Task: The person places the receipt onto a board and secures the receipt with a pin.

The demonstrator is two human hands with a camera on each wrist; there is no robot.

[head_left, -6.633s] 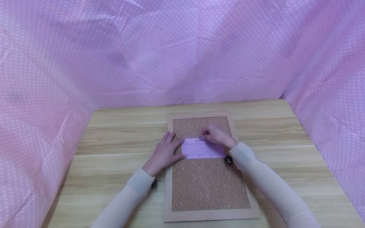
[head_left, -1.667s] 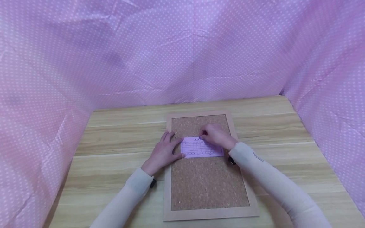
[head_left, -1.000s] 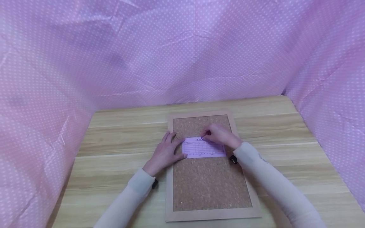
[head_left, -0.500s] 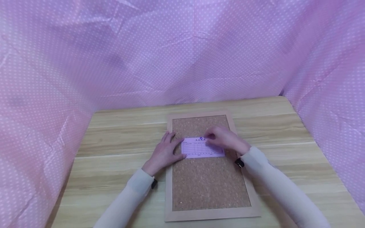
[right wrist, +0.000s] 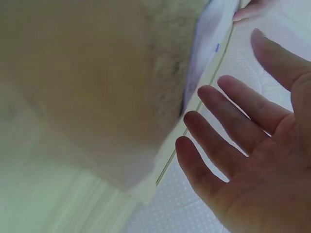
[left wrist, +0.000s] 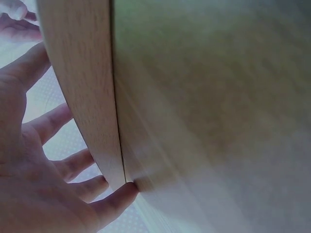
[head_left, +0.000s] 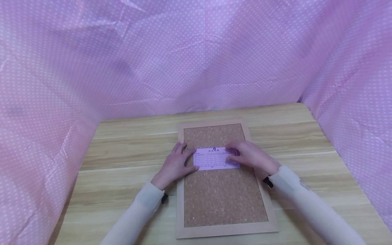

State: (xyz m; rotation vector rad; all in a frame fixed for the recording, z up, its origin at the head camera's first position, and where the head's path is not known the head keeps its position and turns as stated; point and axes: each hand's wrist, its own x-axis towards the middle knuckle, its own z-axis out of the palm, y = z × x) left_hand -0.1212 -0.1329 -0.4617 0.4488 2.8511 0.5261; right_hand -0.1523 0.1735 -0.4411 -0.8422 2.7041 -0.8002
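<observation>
A pale purple printed form [head_left: 211,163] lies across the upper middle of a wood-framed corkboard [head_left: 225,200]. Near the form's top edge a small blue-purple push pin [head_left: 214,148] stands in it; the right wrist view shows the same pin [right wrist: 217,47] as a small blue spot. My left hand [head_left: 174,166] is spread over the board's left frame, its thumb and index fingertips resting on the form's left corners. Over the form's right part is my right hand [head_left: 249,156], and the right wrist view shows its fingers [right wrist: 226,114] loosely extended, holding nothing.
The corkboard lies on a wood-grain table [head_left: 128,146]. Pink dotted cloth [head_left: 196,61] hangs behind the table and at both sides. A tiny pale speck [head_left: 193,218] shows at the board's lower left.
The right hand has let go of the push pin and moved right, its fingers loosening. The pin now stands uncovered at the form's top. The left hand stays where it was.
</observation>
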